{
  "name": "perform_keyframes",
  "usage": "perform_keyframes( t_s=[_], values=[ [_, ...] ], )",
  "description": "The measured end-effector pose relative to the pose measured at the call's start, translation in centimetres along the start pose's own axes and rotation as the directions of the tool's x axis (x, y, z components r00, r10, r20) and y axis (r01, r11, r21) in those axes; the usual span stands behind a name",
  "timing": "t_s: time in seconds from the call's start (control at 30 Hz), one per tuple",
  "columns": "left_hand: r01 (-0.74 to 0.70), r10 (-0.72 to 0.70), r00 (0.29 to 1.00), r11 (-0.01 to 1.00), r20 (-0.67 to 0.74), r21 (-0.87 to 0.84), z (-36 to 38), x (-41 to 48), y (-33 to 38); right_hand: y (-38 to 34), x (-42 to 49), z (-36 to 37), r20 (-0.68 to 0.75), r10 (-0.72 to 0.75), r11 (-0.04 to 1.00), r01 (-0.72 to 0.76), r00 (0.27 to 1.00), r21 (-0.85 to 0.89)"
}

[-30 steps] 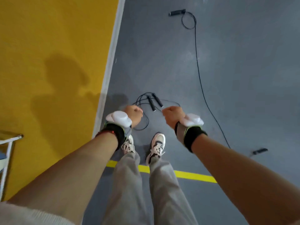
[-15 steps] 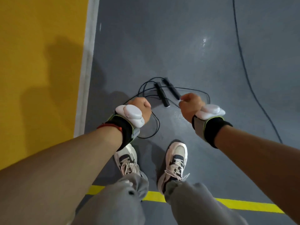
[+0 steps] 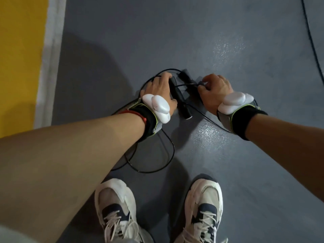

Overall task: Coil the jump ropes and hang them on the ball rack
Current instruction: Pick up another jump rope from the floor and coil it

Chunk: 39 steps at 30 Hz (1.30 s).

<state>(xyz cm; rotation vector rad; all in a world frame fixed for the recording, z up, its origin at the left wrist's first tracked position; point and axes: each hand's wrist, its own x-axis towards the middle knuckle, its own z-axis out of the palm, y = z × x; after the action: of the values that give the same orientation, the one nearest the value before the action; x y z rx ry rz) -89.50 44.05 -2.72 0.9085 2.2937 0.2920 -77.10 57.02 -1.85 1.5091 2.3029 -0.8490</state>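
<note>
Black cord of the jump rope (image 3: 173, 151) lies in loose loops on the grey floor (image 3: 245, 163). Its long handle (image 3: 183, 104) lies slantwise on the floor, and we place everything else by it. Our left hand (image 3: 158, 90) sits just left of the handle, with the fingers curled over its upper end and the thumb beside it, so that grip is closed on the jump rope. Our right hand (image 3: 216, 91) is just right of the handle, and its grip pinches a strand of the cord between thumb and fingertips. A second handle (image 3: 186, 75) lies just beyond the long handle, between our two hands.

The loops spread below the handle toward our white shoes (image 3: 203, 204), and our left forearm partly hides them. Another rope (image 3: 309, 34) runs across the floor far to the right of the handle, well apart from it. A white line (image 3: 50, 58) and a yellow patch (image 3: 19, 58) lie well to the handle's left.
</note>
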Motion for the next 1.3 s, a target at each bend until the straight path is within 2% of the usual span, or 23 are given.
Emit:
perform_keyframes(
  t_s=[0.23,0.33,0.43,0.53,0.6,0.77,0.9,1.0,1.13,1.3],
  values=[
    [0.046,-0.042,0.997,0.997,0.065,-0.065,-1.3,-1.5,-0.4,-0.1,-2.0,-0.1,-0.023,0.147,0.979,-0.142,0.989,0.145],
    [0.097,-0.087,0.987,0.993,0.138,-0.068,-1.6,-3.0,-0.4,-0.2,-3.2,-0.3,0.073,0.181,0.981,-0.185,0.981,0.058],
    [0.067,-0.083,0.984,0.992,0.157,0.103,-1.4,-3.4,-0.6,-0.2,-4.1,0.0,0.161,0.143,0.988,-0.132,0.976,-0.077],
    [-0.118,0.102,0.991,0.973,0.089,0.2,-1.7,-2.8,-0.5,-0.5,-4.1,0.2,0.133,0.062,0.981,-0.035,0.989,-0.192],
    [-0.248,0.249,0.968,0.92,0.034,0.302,-1.7,-1.8,-0.5,-0.8,-3.7,0.5,0.083,-0.019,0.965,0.04,0.996,-0.258],
    [-0.294,0.373,0.923,0.836,-0.088,0.464,-0.5,0.2,-0.3,-0.5,-2.6,1.6,0.083,-0.186,0.904,0.203,0.979,-0.375],
    [-0.237,0.306,0.944,0.886,-0.12,0.398,-0.1,0.9,-0.4,-0.4,-1.7,1.7,0.159,-0.126,0.941,0.168,0.979,-0.292],
    [-0.173,0.182,0.983,0.915,0.008,0.366,-0.8,1.3,-0.4,-0.7,-2.3,1.5,0.202,-0.138,0.921,0.201,0.97,-0.333],
    [-0.099,0.05,0.978,0.965,0.2,0.242,-3.2,-1.2,-0.5,-2.3,-5.7,-1.0,0.268,-0.133,0.887,0.236,0.954,-0.397],
    [0.036,-0.04,0.992,0.999,0.123,0.031,-9.3,-7.7,0.7,-6.6,-11.5,-7.3,0.288,-0.21,0.881,0.308,0.935,-0.36]
  ],
)
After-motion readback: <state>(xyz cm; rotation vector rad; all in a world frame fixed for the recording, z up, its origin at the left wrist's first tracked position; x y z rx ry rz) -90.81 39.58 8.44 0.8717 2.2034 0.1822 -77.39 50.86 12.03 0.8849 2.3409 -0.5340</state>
